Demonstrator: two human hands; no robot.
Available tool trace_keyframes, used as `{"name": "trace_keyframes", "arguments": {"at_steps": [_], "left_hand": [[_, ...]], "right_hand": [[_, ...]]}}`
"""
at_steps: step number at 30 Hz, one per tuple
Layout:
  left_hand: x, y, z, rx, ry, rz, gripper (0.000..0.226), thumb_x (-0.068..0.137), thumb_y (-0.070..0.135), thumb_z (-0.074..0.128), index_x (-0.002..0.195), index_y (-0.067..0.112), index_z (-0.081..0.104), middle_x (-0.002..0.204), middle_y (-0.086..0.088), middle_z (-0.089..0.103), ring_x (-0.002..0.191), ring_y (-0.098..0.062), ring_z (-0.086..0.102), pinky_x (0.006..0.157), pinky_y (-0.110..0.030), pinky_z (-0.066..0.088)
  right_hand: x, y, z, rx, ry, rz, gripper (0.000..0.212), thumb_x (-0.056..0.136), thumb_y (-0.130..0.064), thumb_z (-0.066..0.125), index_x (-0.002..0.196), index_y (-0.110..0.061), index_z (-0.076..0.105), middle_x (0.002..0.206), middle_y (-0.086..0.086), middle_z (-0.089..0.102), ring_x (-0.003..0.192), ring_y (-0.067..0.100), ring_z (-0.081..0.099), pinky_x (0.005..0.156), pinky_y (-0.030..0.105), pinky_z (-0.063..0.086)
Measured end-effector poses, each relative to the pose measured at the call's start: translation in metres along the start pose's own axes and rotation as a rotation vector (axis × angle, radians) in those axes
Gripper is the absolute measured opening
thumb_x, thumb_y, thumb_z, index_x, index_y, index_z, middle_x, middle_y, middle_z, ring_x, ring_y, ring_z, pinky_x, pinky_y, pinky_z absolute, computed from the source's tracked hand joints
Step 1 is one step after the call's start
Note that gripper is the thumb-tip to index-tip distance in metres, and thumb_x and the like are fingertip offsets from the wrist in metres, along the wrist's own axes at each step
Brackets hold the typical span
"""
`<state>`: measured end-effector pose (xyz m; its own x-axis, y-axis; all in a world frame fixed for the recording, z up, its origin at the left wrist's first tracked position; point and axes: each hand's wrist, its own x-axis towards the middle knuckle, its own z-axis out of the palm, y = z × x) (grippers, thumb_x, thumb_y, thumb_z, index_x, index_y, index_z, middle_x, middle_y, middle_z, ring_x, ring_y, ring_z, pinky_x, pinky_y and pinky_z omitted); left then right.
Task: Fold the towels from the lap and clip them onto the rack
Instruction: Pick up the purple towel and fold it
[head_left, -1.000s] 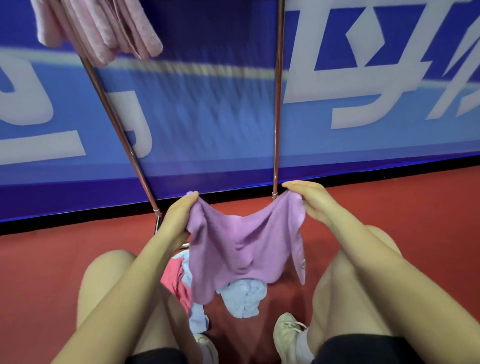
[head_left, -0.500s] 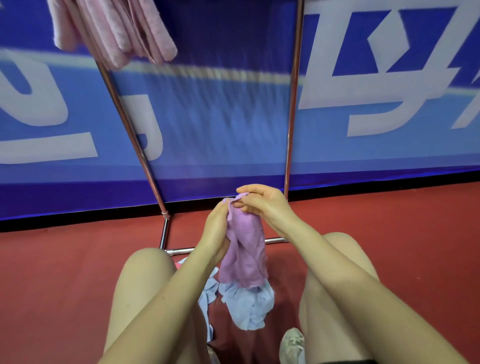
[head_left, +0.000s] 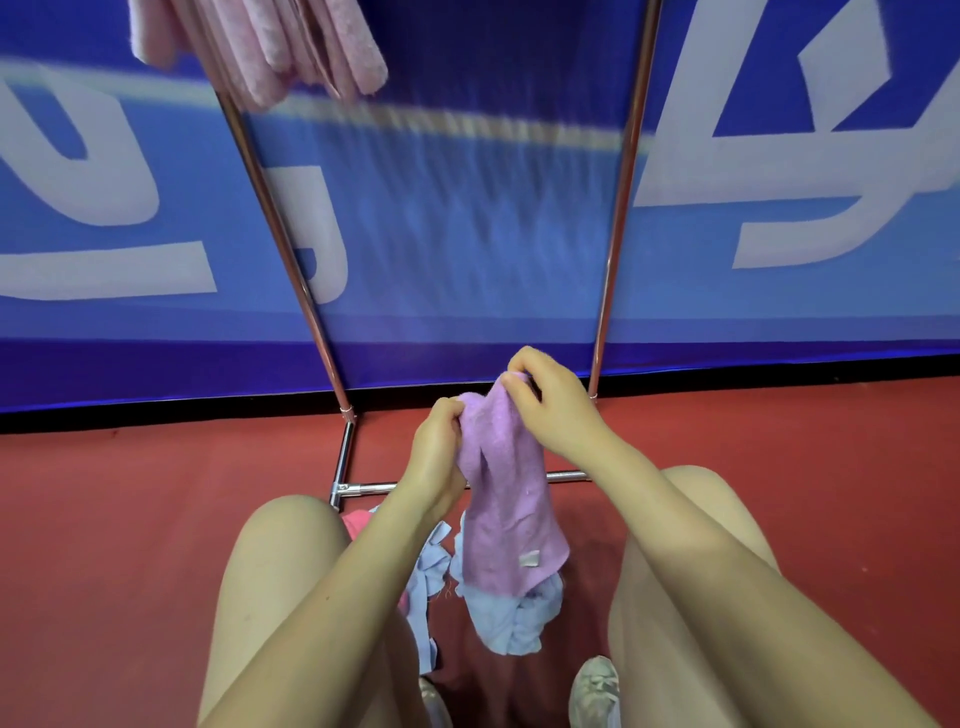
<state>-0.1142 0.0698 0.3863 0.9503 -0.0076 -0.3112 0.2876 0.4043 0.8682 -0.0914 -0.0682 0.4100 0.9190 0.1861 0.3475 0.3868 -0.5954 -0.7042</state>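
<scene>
While the purple towel (head_left: 506, 493) hangs folded lengthwise between the knees, both hands pinch it at its top: the left hand (head_left: 434, 457) grips the upper left edge with curled fingers; the right hand (head_left: 545, 402) pinches the top corner just above and beside it; the two hands are close together, almost touching. Below the towel's lower end lies a blue towel (head_left: 511, 618) bunched on the lap, with a strip of blue cloth (head_left: 428, 571) trailing beside the left thigh and a pink towel (head_left: 358, 522) showing at the left knee; a pink one (head_left: 291, 47) already hangs from the rack (head_left: 615, 218) at the upper left.

Several things could go wrong from here, I judge; the fold is held only at the top, so the layers may slip apart if either pinch loosens during a regrip; the towel's hanging end touches or nearly touches the blue towel, so lifting could drag that one off the lap onto the floor (head_left: 130, 519); no clip is visible in this view, so reaching upward for one with a single hand risks the fold opening.
</scene>
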Motion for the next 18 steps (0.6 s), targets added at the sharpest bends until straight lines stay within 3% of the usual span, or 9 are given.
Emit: {"name": "trace_keyframes", "arguments": {"at_steps": [4,8,10,14,18], "left_hand": [[0.003,0.003,-0.006,0.012,-0.003,0.088,0.029,0.095,0.018,0.047,0.066,0.018,0.044,0.067,-0.002,0.038,0.064,-0.013,0.037,0.06,-0.027,0.035],[0.003,0.004,-0.008,-0.048,-0.034,0.109,0.021,0.089,0.026,0.063,0.082,0.009,0.053,0.077,-0.008,0.049,0.073,-0.017,0.049,0.07,-0.028,0.045],[0.004,0.004,-0.008,-0.1,-0.058,0.05,0.03,0.08,0.03,0.071,0.093,0.007,0.058,0.085,-0.01,0.052,0.084,-0.02,0.05,0.079,-0.033,0.044],[0.0,0.003,-0.004,-0.089,-0.096,0.0,0.026,0.089,0.017,0.06,0.108,0.0,0.066,0.099,-0.013,0.064,0.095,-0.021,0.059,0.087,-0.033,0.048],[-0.008,0.003,0.006,-0.054,-0.231,0.036,0.02,0.095,0.003,0.047,0.102,-0.001,0.066,0.089,-0.006,0.07,0.086,-0.014,0.064,0.075,-0.023,0.053]], "right_hand": [[-0.003,-0.005,0.004,0.094,-0.067,0.151,0.013,0.096,-0.019,0.047,0.084,-0.014,0.047,0.065,-0.009,0.045,0.062,0.01,0.042,0.057,0.012,0.034],[-0.007,-0.015,0.003,0.311,-0.03,0.274,0.011,0.094,-0.016,0.05,0.083,-0.013,0.05,0.064,-0.005,0.045,0.059,0.008,0.039,0.052,0.011,0.033],[-0.008,-0.018,0.0,0.426,0.014,0.292,0.012,0.094,-0.014,0.049,0.082,-0.014,0.052,0.071,0.001,0.048,0.064,0.01,0.042,0.057,0.014,0.035],[-0.011,-0.02,-0.002,0.697,0.034,0.334,0.019,0.095,-0.012,0.048,0.08,-0.021,0.056,0.075,-0.008,0.054,0.071,0.007,0.047,0.069,0.022,0.039],[-0.012,-0.021,-0.004,0.706,0.058,0.348,0.016,0.095,-0.01,0.048,0.084,-0.018,0.057,0.079,-0.006,0.059,0.068,0.0,0.054,0.067,0.015,0.044]]}}
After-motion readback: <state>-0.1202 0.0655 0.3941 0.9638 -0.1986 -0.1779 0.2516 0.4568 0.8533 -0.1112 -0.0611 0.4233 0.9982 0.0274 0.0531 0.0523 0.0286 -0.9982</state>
